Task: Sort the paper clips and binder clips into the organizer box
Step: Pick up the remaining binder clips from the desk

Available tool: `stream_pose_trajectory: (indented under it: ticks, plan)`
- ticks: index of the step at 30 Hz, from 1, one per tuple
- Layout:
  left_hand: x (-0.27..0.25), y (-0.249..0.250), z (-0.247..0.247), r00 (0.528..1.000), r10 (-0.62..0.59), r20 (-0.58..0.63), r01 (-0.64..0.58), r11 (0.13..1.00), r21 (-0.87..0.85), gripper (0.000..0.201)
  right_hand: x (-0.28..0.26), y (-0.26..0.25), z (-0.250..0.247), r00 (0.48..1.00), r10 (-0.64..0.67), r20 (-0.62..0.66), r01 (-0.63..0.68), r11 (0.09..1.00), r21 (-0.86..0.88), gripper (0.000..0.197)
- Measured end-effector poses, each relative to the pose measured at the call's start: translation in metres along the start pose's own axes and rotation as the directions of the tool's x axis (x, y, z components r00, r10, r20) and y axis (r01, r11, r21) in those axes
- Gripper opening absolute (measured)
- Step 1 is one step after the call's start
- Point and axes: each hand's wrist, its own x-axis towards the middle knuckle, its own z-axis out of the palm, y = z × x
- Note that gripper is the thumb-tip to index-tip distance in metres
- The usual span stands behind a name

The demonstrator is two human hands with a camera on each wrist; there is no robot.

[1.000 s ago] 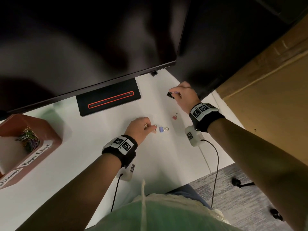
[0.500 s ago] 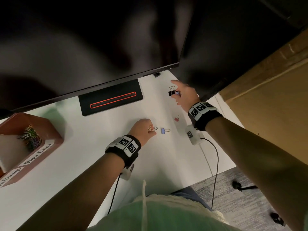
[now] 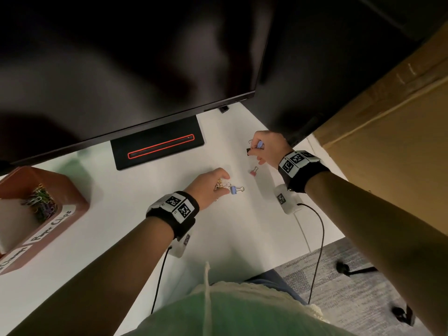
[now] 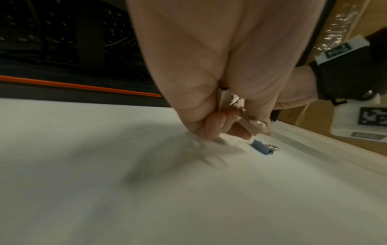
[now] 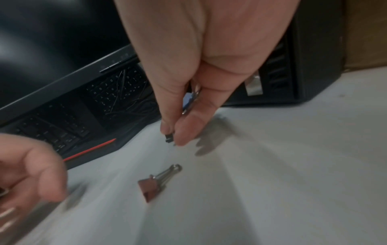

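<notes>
My left hand (image 3: pixel 213 187) is curled round a small bunch of clips (image 4: pixel 240 109) just above the white desk (image 3: pixel 145 226). A blue binder clip (image 3: pixel 234 189) lies on the desk right beside its fingertips (image 4: pixel 217 131), seen also in the left wrist view as the blue binder clip (image 4: pixel 262 148). My right hand (image 3: pixel 265 147) holds a pale blue binder clip (image 3: pixel 260 144) in its curled fingers and pinches a black binder clip (image 5: pixel 169 138) at the fingertips. A pink binder clip (image 3: pixel 253 171) lies loose on the desk below that hand, the pink binder clip (image 5: pixel 153 185).
A brown organizer box (image 3: pixel 72 190) with labelled compartments stands at the left; one compartment holds several coloured paper clips (image 3: pixel 41 201). A black monitor (image 3: pixel 121 69) overhangs the desk, its base (image 3: pixel 157 146) behind the hands. The desk edge and grey carpet (image 3: pixel 351 287) are at right.
My right hand has drawn back toward me from the far desk with the black clip pinched at its fingertips. My left hand has stayed beside the blue binder clip.
</notes>
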Motion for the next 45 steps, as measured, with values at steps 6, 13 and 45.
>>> stream_pose_trajectory:
  ticks: [6, 13, 45]
  plan:
    - [0.010, 0.010, 0.020, 0.997, 0.079, 0.013, -0.080, 0.994, 0.080, 0.040, -0.022, 0.016, -0.009, 0.984, -0.068, 0.166, 0.091, 0.987, -0.131, 0.030]
    - [0.016, 0.011, 0.027, 0.993, 0.089, -0.076, -0.075, 0.983, 0.166, 0.022, -0.035, 0.028, 0.000, 0.968, -0.108, 0.226, 0.152, 0.971, -0.186, 0.024]
    - [-0.163, -0.118, -0.066, 0.915, -0.341, -0.215, 0.218, 0.867, -0.448, 0.013, -0.031, -0.104, 0.106, 0.812, -0.224, 0.538, 0.466, 0.804, -0.370, 0.020]
